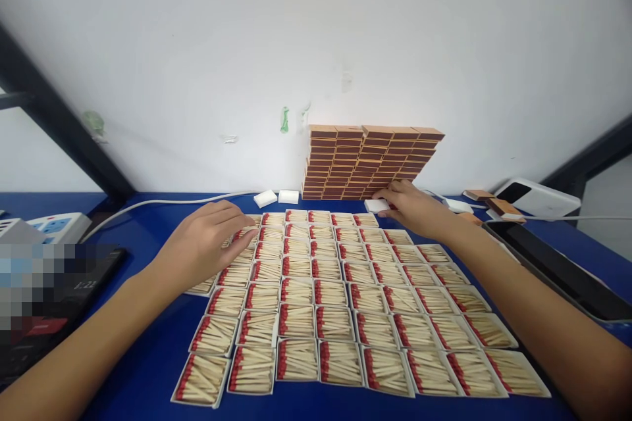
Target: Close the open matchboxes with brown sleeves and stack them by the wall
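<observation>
Rows of white matchbox trays (pixel 340 363) filled with red-tipped matches cover the blue table. Over the far left trays is my left hand (pixel 210 237), its fingers stretched out and the thumb apart, with nothing seen in it. Whether its fingertips touch a tray I cannot tell. My right hand (pixel 409 208) reaches to the back of the table, thumb and fingers around the end of a small white matchbox tray (pixel 376 206). No matches show in that tray. Just behind it, a stack of closed matchboxes (pixel 368 161) with brown striking sides stands against the wall.
Two small white trays (pixel 288 197) lie left of the stack. On the right are loose matchboxes (pixel 504 208), a white device (pixel 538 196) with a cable and a dark phone (pixel 557 270). A power strip (pixel 62 227) and a partly blurred dark device (pixel 93 283) sit at left.
</observation>
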The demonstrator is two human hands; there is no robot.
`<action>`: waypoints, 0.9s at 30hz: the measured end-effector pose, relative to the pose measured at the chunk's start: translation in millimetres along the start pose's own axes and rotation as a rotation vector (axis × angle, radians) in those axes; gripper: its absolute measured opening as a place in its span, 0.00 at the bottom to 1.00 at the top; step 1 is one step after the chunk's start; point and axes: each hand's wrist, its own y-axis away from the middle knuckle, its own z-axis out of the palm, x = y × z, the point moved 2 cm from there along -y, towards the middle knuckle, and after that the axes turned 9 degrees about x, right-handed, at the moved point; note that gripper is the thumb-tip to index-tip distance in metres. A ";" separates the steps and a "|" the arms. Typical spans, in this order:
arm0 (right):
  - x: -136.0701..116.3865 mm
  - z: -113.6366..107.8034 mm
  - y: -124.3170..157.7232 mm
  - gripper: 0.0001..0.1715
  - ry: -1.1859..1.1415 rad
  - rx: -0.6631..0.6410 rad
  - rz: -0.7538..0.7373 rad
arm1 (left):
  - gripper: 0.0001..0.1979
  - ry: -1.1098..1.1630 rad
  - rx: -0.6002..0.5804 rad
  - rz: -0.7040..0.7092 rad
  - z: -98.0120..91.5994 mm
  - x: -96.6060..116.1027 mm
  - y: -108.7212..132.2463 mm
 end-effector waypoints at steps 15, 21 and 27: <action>-56.5 -44.0 1.1 0.17 0.101 0.315 -0.083 | 0.10 0.088 0.008 -0.062 1.0 10.9 -2.9; -137.3 -65.1 7.8 0.10 0.076 0.498 -0.347 | 0.12 0.308 0.098 -0.279 1.0 45.4 -10.8; -186.4 -71.4 21.8 0.13 0.079 0.494 -0.519 | 0.09 0.565 0.016 -0.365 8.6 91.5 -19.5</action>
